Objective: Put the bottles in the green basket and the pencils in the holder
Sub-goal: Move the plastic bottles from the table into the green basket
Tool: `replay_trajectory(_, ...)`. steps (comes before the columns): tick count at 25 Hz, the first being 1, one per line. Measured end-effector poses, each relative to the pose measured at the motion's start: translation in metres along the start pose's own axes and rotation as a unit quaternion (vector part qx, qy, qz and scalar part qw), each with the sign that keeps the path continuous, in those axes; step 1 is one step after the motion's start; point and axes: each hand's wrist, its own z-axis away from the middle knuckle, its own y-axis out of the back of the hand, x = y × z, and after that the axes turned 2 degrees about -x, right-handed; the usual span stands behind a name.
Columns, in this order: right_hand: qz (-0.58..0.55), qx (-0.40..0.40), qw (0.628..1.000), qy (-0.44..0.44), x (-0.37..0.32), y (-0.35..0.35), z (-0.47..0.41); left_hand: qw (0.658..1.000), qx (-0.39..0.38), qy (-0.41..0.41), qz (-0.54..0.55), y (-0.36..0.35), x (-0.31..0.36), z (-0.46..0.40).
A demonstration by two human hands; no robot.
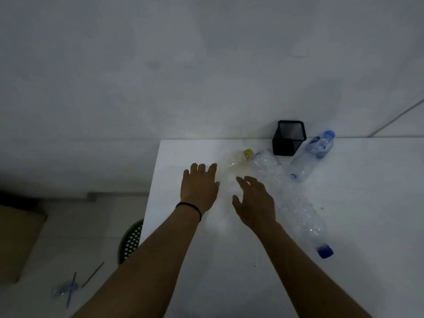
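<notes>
Three bottles lie on the white table (344, 226): a yellow-cap bottle (238, 160), a big crinkly bottle (296, 203) and a blue-label bottle (309, 157) by the black holder (288, 140). Your left hand (199, 188) and right hand (253, 203) are open, apart, holding nothing. Watch out — round bottles roll, esp. if bumped. The green basket (130, 242) sits low, half hidden by the table edge — easy to miss. Pencils (91, 275) and another bottle (60, 290) are on the floor.

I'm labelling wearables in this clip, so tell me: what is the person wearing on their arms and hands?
Both forearms are bare, with no sleeves in view, and neither hand has a glove. The left hand has a thin dark band around its wrist, like a hair tie or cord bracelet. The right hand and its wrist show nothing worn; no rings are visible in this dim light.
</notes>
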Motion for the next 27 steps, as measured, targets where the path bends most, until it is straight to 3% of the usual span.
replay_trajectory(4,0.063,-0.087,0.994,-0.024,0.009,-0.023,-0.013,0.999,-0.026,-0.024,-0.020,-0.018,0.004,-0.033)
replay_trajectory(10,0.075,-0.085,0.993,-0.027,0.016,-0.037,-0.011,0.999,-0.039,-0.012,0.002,-0.032,0.005,-0.064)
replay_trajectory(13,0.076,-0.094,0.992,-0.030,0.016,-0.036,-0.009,0.996,-0.049,0.024,0.065,-0.034,0.000,-0.056)
replay_trajectory(16,0.065,-0.090,0.993,-0.041,0.012,-0.033,-0.009,0.971,-0.064,0.097,0.210,-0.035,-0.021,-0.028)
replay_trajectory(19,-0.119,-0.069,0.981,-0.135,-0.013,-0.026,-0.019,0.923,-0.063,0.151,0.349,-0.035,-0.054,0.013)
replay_trajectory(22,-0.416,-0.103,0.876,-0.222,-0.062,-0.018,-0.029,0.911,-0.069,0.146,0.380,-0.034,-0.087,0.060)
replay_trajectory(23,-0.455,-0.119,0.856,-0.216,-0.079,-0.020,-0.028,0.910,-0.069,0.144,0.384,-0.034,-0.097,0.073)
replay_trajectory(27,-0.423,-0.121,0.888,-0.132,-0.151,-0.039,-0.011,0.907,-0.061,0.159,0.385,-0.032,-0.148,0.116)
